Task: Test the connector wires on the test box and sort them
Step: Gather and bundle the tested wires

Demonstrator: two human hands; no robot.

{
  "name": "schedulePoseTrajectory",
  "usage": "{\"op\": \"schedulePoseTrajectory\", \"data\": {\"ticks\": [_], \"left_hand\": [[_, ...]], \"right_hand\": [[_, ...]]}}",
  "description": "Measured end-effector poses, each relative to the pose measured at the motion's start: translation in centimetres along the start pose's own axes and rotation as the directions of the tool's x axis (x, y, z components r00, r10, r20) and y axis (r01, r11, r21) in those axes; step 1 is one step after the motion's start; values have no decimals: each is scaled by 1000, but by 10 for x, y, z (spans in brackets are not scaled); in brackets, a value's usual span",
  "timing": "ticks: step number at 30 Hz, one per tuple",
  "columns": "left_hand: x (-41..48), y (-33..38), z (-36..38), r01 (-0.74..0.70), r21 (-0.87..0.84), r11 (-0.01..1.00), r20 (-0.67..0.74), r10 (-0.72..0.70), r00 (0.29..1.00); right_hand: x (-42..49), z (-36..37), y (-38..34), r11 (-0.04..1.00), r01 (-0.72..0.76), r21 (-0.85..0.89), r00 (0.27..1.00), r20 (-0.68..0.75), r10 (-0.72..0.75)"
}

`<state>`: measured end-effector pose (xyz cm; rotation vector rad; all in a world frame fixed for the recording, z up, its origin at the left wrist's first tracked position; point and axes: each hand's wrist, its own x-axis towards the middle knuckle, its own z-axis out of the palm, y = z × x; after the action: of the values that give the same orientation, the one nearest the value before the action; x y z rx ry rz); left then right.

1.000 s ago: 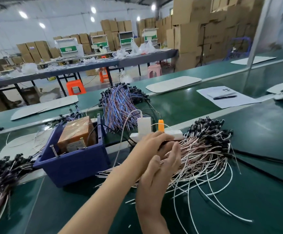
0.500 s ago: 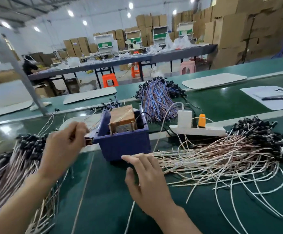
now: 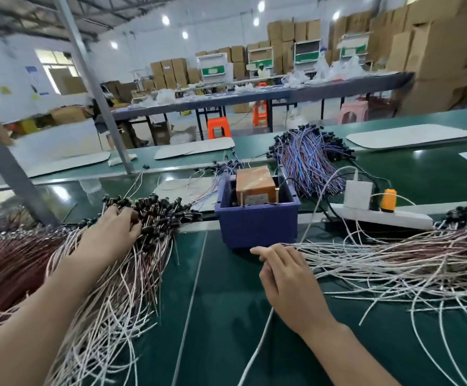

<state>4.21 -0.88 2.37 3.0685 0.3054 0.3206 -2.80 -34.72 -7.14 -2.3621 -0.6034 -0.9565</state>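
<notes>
Two hands down: left hand (image 3: 109, 238) curled into left pile (image 3: 132, 291) connectors, grip unclear; right hand (image 3: 288, 282) loose, fingers apart, touching right pile (image 3: 393, 260) near test box (image 3: 251, 183).

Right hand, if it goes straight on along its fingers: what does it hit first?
Probably the blue bin: the right hand rests on the mat, fingers aimed at the bin's front wall, just short of it. Depth is unclear.

left hand (image 3: 109, 235): palm down, fingers curled | right hand (image 3: 288, 282): palm down, fingers relaxed
</notes>
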Motion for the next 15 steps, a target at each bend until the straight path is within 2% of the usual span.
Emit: {"op": "schedulePoseTrajectory", "data": {"ticks": [3,8,12,15], "left_hand": [[0,4,3,57,0,998,19,-57,998],[1,7,5,71,0,997,45,-71,996],[3,12,-4,57,-101,993,62,-51,997],[-1,36,-26,-64,-232,970,-80,47,996]], "right_hand": [[-1,-2,0,1000,-20,11,1000,18,19],[-1,-6,-1,999,-45,26,998,54,44],[-1,-9,-1,993,-81,83,996,43,78],[0,-10,0,973,-155,170,988,11,156]]}}
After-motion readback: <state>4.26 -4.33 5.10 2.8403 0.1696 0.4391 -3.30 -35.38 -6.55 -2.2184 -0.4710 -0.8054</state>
